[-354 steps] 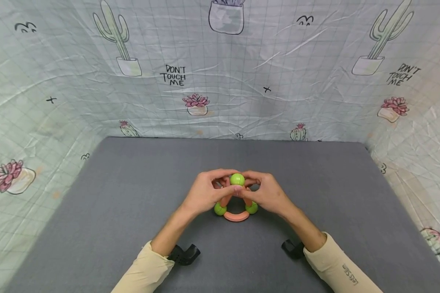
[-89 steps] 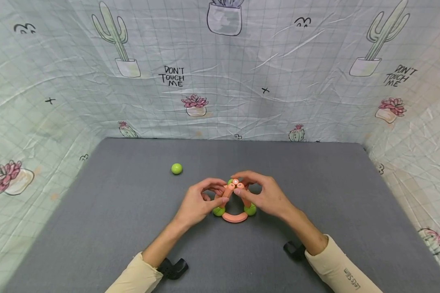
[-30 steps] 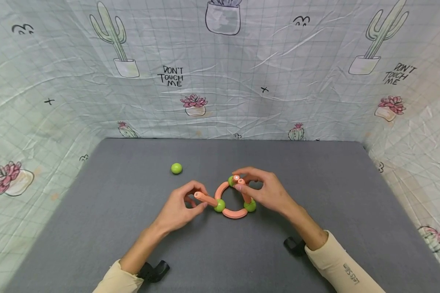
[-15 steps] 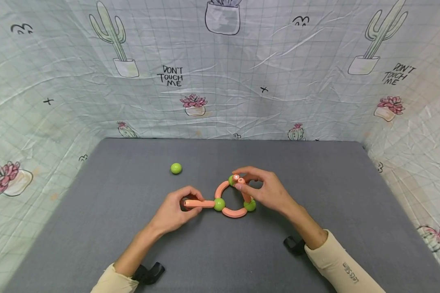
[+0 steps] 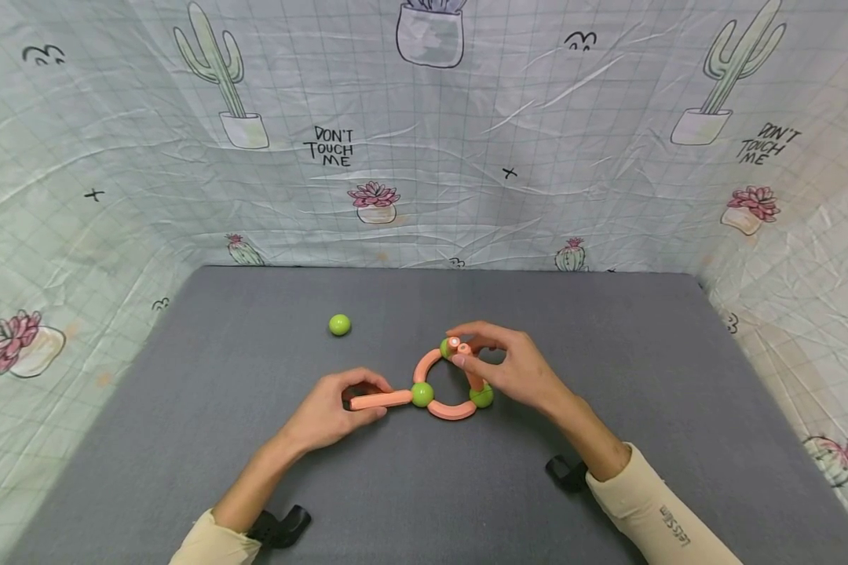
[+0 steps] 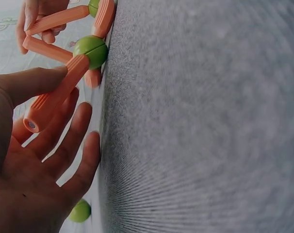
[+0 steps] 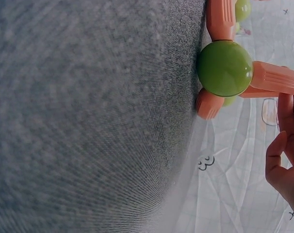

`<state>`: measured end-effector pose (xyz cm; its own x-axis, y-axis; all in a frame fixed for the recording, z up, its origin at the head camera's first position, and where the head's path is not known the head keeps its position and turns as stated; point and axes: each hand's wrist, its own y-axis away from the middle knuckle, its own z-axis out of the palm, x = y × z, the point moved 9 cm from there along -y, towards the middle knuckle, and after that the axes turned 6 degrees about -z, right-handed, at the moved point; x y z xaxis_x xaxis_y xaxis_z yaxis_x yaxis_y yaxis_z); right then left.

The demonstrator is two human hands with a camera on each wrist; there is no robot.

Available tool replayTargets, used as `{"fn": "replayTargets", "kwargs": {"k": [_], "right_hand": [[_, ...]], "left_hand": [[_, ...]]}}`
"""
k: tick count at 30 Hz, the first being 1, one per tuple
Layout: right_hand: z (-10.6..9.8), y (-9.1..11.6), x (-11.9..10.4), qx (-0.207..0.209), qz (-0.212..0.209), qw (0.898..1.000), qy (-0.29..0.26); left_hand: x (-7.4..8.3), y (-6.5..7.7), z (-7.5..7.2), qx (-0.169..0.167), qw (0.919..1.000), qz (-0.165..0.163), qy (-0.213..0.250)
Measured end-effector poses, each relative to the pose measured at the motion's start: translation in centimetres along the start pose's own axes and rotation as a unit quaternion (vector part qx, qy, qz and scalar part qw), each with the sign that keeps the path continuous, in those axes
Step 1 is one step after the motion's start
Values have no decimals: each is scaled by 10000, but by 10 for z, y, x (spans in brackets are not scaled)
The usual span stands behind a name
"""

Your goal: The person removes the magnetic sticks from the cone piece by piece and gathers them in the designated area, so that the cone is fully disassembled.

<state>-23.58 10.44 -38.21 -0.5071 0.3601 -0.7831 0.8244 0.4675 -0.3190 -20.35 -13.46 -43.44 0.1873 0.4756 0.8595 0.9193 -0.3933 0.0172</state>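
Observation:
A ring of curved orange rods (image 5: 452, 410) joined by green balls (image 5: 422, 395) lies on the grey table. My left hand (image 5: 328, 412) pinches a straight orange rod (image 5: 381, 401) between thumb and fingers; it slants out low to the left from the ring's left ball. In the left wrist view the thumb lies along this ribbed rod (image 6: 57, 94), and its outer end is bare. My right hand (image 5: 512, 365) holds the upper ends of two straight rods (image 5: 475, 377) that rise from the right and back balls, its fingers partly hiding the back one.
One loose green ball (image 5: 340, 325) sits on the table (image 5: 254, 329), behind and left of the ring. A printed cloth (image 5: 438, 141) hangs behind the table and along both sides.
The top green ball has come off the peak and sits at back left. My left hand has swung the left rod from the peak outward and down to the left. The right hand stays.

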Motion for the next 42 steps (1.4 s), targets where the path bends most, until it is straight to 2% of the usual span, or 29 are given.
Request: {"fn": "replayTargets", "kwargs": {"k": [7,19,23,29,35,39,42], "right_hand": [[1,0,0,-9,1,10000,-12],[5,5,1,-23,-16,10000,-12],[4,5,-1,7,-48,10000,20],[3,3,-2,-9,-51,10000,-51],[3,3,-3,9,-64,10000,-57],[2,2,-2,23,-58,10000,-65],[0,2,-2,52,-48,10000,-49]], "left_hand": [[-3,0,0,-127,9997,-167,-150],[-9,3,6,-311,9979,-91,-559],[-9,1,5,-266,9969,-37,-736],[-8,-3,3,-276,9961,-133,-829],[-1,-10,1,-52,9979,-230,-611],[6,-17,-1,252,9979,-481,-364],[17,-23,-1,491,9971,-509,-278]]}}
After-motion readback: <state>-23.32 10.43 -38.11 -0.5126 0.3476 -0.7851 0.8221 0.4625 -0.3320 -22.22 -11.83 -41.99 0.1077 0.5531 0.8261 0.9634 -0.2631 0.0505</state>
